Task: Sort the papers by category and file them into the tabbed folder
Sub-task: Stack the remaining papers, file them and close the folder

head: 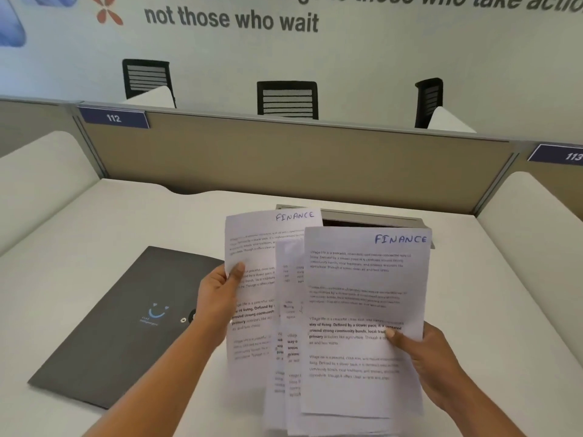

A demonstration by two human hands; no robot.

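Overlapping papers (362, 310) hide the middle sheets' (288, 310) headings.

One view only: your head cam. It sits above the near edge of the desk (94, 222), facing forward and pitched down. The papers (362, 310), your left hand (217, 294) and right hand (435, 364) fill the lower centre, close to the lens. The partition (284, 159) crosses mid-frame, farther off; chairs (287, 99) and wall (378, 58) sit at the top, farthest. Wide lens: the partition's top edge bows and tilts down to your right.
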